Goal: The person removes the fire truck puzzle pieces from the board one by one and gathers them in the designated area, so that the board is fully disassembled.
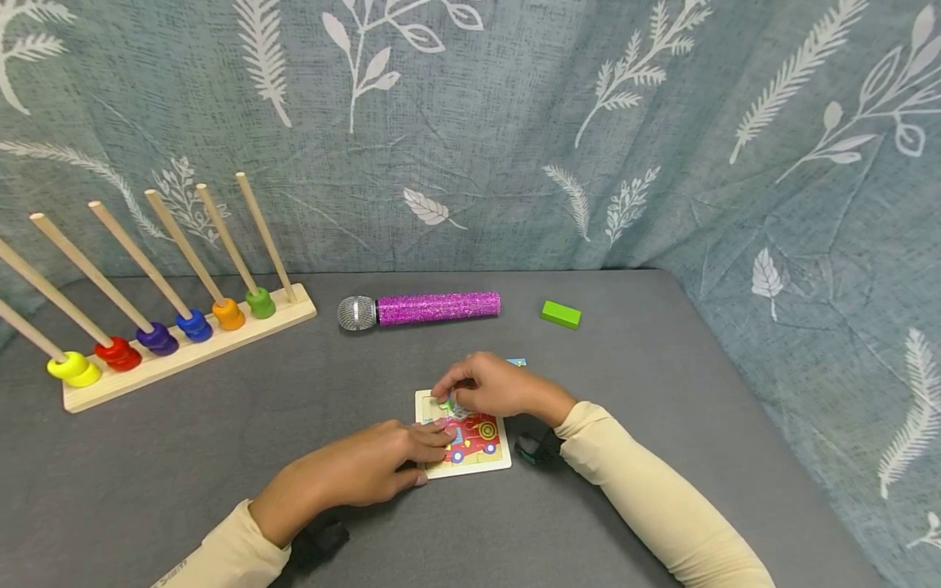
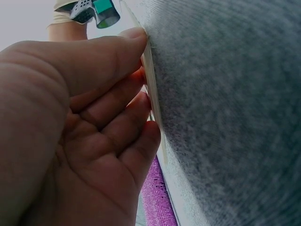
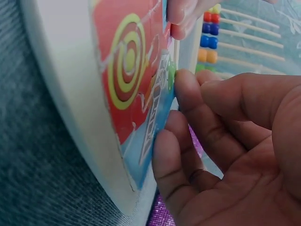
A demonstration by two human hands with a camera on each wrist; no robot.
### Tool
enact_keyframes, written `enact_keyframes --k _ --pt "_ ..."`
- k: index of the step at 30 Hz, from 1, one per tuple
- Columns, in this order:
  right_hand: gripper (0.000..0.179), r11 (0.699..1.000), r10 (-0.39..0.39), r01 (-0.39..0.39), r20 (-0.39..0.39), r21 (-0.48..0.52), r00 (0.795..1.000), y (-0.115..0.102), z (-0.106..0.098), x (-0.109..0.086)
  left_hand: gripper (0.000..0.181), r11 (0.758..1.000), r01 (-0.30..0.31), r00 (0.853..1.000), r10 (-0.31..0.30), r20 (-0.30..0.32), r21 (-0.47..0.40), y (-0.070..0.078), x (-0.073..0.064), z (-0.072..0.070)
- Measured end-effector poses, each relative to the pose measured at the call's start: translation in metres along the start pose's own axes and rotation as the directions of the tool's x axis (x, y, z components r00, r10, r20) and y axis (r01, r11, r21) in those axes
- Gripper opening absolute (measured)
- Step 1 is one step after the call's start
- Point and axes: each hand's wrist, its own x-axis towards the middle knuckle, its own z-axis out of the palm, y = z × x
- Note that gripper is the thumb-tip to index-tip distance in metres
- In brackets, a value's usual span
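Note:
A wooden jigsaw puzzle board with a red fire truck picture lies flat on the table. My left hand rests its fingertips on the board's left side, with the thumb at the near left edge. Over the board's upper part is my right hand. Its index fingertip touches a small green puzzle piece, while the thumb stands apart from that piece. Other right fingertips touch the blue area beside the ladder picture. A blue puzzle piece lies beyond the right hand, partly hidden by it.
A microphone with a glittery purple handle lies behind the board. To its right is a green block. At the left stands a wooden peg rack with coloured beads. A leaf-patterned curtain hangs behind the grey table.

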Motion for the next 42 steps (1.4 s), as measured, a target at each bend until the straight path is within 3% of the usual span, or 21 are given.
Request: enact_keyframes --k 10,28,42 --pt "0.022 0.999 0.044 -0.044 -0.058 0.012 0.997 -0.0029 -0.0011 -0.0015 0.038 1.0 0.002 1.0 -0.002 -0.003 0.001 -0.0012 -0.0014 0.0014" --pt "0.017 0.991 0.105 -0.115 -0.146 -0.065 0.984 -0.0065 0.0008 -0.0008 0.037 1.0 0.017 1.0 -0.017 0.001 -0.009 0.0006 -0.0005 0.0003" --pt "0.011 0.984 0.106 -0.118 -0.095 -0.13 0.99 -0.0034 -0.0021 -0.0053 0.038 1.0 -0.003 1.0 0.003 -0.013 0.012 -0.0008 0.0005 0.0022"
